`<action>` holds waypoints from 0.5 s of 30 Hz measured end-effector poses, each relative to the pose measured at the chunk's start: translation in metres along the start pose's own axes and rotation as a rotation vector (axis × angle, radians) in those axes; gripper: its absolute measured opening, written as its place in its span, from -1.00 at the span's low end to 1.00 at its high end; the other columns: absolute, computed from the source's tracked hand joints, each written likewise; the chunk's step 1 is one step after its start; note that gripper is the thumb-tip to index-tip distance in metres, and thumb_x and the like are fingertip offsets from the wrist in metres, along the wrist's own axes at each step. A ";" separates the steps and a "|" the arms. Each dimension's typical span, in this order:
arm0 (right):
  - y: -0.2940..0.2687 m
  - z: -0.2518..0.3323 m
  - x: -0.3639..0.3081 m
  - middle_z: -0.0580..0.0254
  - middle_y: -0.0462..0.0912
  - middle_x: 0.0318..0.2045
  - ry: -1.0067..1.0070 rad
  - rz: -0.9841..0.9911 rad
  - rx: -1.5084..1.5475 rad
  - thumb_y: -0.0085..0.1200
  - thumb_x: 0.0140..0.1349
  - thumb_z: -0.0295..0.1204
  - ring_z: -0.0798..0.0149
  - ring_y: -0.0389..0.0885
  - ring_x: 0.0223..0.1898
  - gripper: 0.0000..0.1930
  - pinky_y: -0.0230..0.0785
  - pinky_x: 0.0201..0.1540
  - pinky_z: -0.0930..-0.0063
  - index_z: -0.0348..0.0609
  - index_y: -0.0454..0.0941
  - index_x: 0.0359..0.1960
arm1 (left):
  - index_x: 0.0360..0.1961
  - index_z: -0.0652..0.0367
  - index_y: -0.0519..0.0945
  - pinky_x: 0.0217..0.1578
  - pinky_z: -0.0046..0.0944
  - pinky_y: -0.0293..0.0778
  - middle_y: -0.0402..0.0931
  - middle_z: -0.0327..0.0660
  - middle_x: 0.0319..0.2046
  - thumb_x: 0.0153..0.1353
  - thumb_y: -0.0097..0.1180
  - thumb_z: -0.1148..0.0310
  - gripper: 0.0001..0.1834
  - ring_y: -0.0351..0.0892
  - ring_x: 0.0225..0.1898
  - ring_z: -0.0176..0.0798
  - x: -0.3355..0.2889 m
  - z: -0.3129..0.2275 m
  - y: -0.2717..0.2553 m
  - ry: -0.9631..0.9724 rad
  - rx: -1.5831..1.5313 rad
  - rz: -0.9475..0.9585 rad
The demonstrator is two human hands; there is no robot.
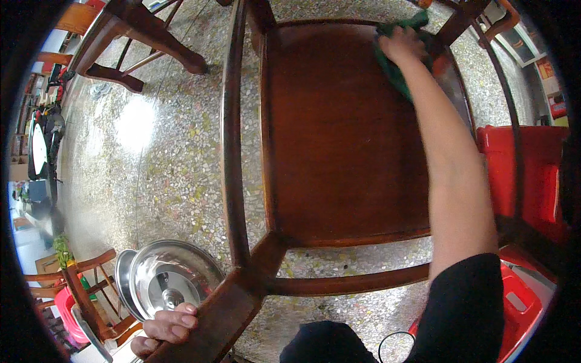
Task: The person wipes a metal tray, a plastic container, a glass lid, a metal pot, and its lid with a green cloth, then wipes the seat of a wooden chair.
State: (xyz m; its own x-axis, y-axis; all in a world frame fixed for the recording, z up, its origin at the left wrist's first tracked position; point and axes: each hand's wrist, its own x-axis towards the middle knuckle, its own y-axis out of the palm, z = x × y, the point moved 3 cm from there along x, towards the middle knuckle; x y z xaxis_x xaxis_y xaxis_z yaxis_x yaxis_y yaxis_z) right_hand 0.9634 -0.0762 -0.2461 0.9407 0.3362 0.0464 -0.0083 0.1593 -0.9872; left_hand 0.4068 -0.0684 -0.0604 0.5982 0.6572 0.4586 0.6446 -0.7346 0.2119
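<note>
A dark brown wooden chair (pixel 345 139) with a flat, shiny seat fills the middle of the view. My right hand (pixel 402 46) presses a green cloth (pixel 394 77) onto the far right corner of the seat, fingers bunched over it. The arm reaches across the chair's right side, and part of the cloth is hidden under the hand. At the lower left, my left hand (pixel 166 330) is wrapped around a thick wooden rail (pixel 233 308) of the chair, with its fingertips showing on the outer edge.
Shiny metal basins (pixel 175 275) lie on the speckled floor (pixel 169 175) beside the left hand. Another wooden chair (pixel 133 36) stands at the far left. Red plastic containers (pixel 523 169) are close on the right. A further wooden chair (pixel 88 296) is at the lower left.
</note>
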 end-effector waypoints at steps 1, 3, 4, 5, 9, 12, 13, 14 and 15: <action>0.002 0.034 -0.005 0.09 0.17 0.22 0.044 -0.081 -0.012 -0.08 0.08 0.08 -0.19 0.17 0.18 -0.32 0.07 0.16 -0.12 0.01 0.25 0.19 | 0.07 0.27 0.22 -0.07 0.10 0.38 0.45 0.07 -0.18 0.31 -0.29 0.02 -0.47 0.49 -0.19 0.10 -0.009 -0.001 -0.008 0.032 0.115 0.014; 0.014 0.083 -0.013 0.04 0.16 0.21 -0.106 -0.099 0.067 -0.09 0.09 -0.04 -0.23 0.14 0.19 -0.41 0.05 0.16 -0.14 -0.04 0.30 0.14 | 0.06 0.28 0.21 -0.07 0.01 0.42 0.45 0.08 -0.18 0.32 -0.30 0.01 -0.47 0.51 -0.20 0.03 -0.022 0.001 -0.024 0.081 0.230 -0.002; 0.025 0.117 -0.032 0.03 0.16 0.20 -0.195 -0.146 0.071 -0.07 0.06 -0.13 -0.24 0.12 0.19 -0.44 0.03 0.16 -0.15 -0.05 0.33 0.12 | 0.03 0.26 0.22 -0.07 0.02 0.41 0.45 0.07 -0.20 0.32 -0.30 0.04 -0.50 0.50 -0.21 0.03 -0.021 0.001 -0.023 0.070 0.232 -0.022; 0.022 0.157 -0.059 0.03 0.15 0.19 -0.341 -0.054 0.172 -0.05 0.02 -0.19 -0.25 0.13 0.17 -0.45 0.02 0.16 -0.15 -0.06 0.34 0.10 | 0.00 0.25 0.23 -0.08 0.02 0.41 0.44 0.05 -0.23 0.31 -0.30 0.06 -0.54 0.49 -0.22 0.02 -0.022 -0.003 -0.023 0.055 0.237 -0.049; 0.022 0.211 -0.077 0.10 0.24 0.16 -0.489 0.079 0.196 0.01 -0.01 -0.32 -0.12 0.20 0.15 -0.50 0.10 0.18 0.01 -0.08 0.41 0.06 | -0.13 0.19 0.29 -0.12 0.05 0.39 0.42 0.01 -0.32 0.30 -0.30 0.15 -0.67 0.47 -0.27 0.01 -0.007 0.000 -0.011 -0.002 0.137 -0.057; 0.026 0.195 -0.084 0.11 0.33 0.07 -0.776 0.125 0.129 -0.02 -0.05 -0.39 -0.05 0.32 0.07 -0.53 0.22 0.13 0.15 -0.09 0.44 0.00 | -0.22 0.15 0.32 -0.14 0.06 0.37 0.41 -0.03 -0.39 0.29 -0.29 0.21 -0.75 0.45 -0.30 0.00 -0.004 -0.001 -0.007 -0.036 0.090 -0.100; 0.035 0.183 -0.085 0.11 0.39 0.01 -0.941 0.105 0.112 -0.04 -0.09 -0.45 -0.02 0.39 0.02 -0.53 0.27 0.09 0.20 -0.09 0.45 -0.02 | -0.25 0.14 0.34 -0.15 0.07 0.36 0.40 -0.04 -0.41 0.29 -0.29 0.24 -0.78 0.45 -0.31 0.00 -0.005 0.000 -0.006 -0.043 0.074 -0.131; 0.032 0.178 -0.113 0.04 0.39 -0.01 -1.146 0.177 0.279 -0.02 -0.17 -0.51 -0.05 0.37 0.02 -0.51 0.27 0.09 0.18 -0.11 0.44 -0.05 | -0.22 0.10 0.32 -0.20 0.14 0.37 0.38 -0.04 -0.42 0.28 -0.28 0.24 -0.80 0.45 -0.32 0.03 -0.011 -0.003 -0.009 -0.030 0.124 -0.195; 0.016 0.152 -0.137 0.01 0.41 -0.07 -1.401 0.267 0.387 0.03 -0.27 -0.55 -0.08 0.37 -0.01 -0.47 0.26 0.04 0.09 -0.14 0.43 -0.09 | -0.19 0.07 0.31 -0.24 0.20 0.37 0.37 -0.05 -0.42 0.28 -0.26 0.25 -0.82 0.45 -0.34 0.06 -0.015 -0.001 -0.011 -0.028 0.143 -0.238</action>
State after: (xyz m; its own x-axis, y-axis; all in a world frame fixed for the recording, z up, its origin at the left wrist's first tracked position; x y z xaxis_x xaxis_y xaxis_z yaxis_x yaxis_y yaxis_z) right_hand 0.7824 0.0216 -0.2452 -0.1886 0.9609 0.2027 -0.4246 0.1064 -0.8991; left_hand 0.3900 -0.0704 -0.0691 0.4336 0.8143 0.3858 0.8281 -0.5289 0.1856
